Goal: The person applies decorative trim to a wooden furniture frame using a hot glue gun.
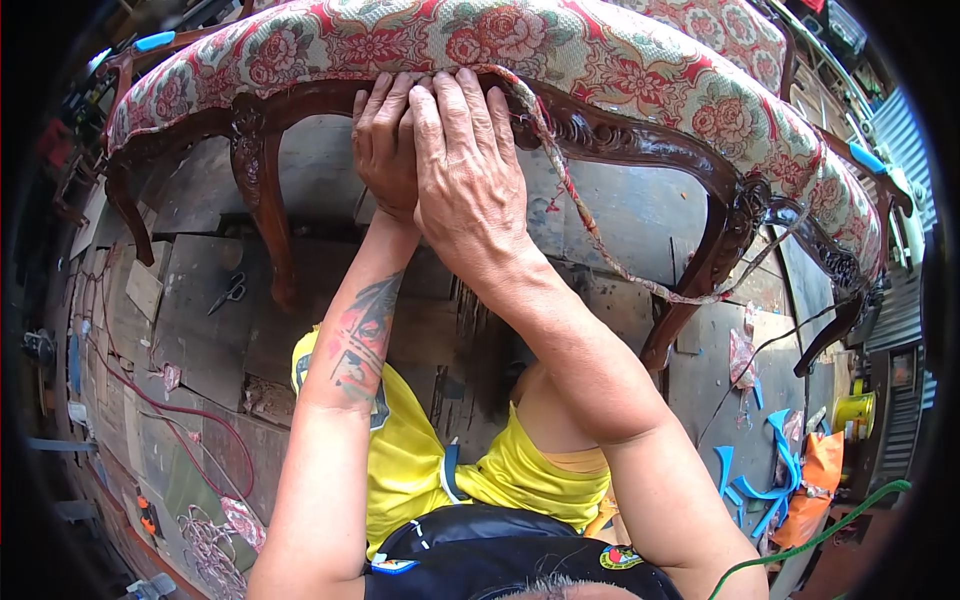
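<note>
The left hand [388,145] and right hand [470,185] lie together against the lower edge of the floral seat [610,60]; the cord [655,289] droops to their right, any grip hidden.

One head-worn camera is looking forward and steeply down, the person's black shirt [500,550] and yellow shorts [405,450] filling the bottom of its view. It is facing the left hand [386,150] and right hand [470,175] from close by, framing them above the centre. Its wide view is bowing the upholstered seat [620,70] across the top and taking in the floor [195,330] on both sides, while a dark rounded border is cutting off the corners.
</note>
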{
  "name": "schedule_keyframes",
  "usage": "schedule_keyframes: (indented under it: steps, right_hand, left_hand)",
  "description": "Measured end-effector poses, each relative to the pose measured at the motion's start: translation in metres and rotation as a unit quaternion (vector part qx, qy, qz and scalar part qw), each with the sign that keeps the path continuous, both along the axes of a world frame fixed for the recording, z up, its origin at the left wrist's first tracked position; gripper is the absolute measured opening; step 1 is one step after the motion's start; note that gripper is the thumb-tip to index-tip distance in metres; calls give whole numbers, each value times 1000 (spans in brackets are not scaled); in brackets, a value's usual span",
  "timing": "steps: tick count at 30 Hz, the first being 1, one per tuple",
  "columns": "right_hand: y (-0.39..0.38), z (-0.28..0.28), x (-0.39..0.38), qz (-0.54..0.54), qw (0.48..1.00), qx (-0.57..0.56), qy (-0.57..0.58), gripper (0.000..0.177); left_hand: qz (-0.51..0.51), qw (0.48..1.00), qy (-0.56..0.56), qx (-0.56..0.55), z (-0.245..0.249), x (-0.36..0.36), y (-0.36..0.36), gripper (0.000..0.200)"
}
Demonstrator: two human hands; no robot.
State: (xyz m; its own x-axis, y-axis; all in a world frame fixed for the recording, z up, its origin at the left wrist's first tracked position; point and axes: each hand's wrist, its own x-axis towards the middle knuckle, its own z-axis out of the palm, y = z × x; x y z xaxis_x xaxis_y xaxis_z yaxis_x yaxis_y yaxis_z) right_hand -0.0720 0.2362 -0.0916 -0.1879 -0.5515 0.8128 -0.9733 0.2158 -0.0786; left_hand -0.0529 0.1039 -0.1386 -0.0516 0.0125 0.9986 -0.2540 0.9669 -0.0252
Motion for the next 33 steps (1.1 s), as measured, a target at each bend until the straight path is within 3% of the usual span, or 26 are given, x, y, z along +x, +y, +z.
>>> schedule_keyframes:
  steps: [33]
  right_hand:
    - [10,3,-6,-24,999,0,23,69]
  left_hand:
    - [20,1000,-7,8,3,1,1,26]
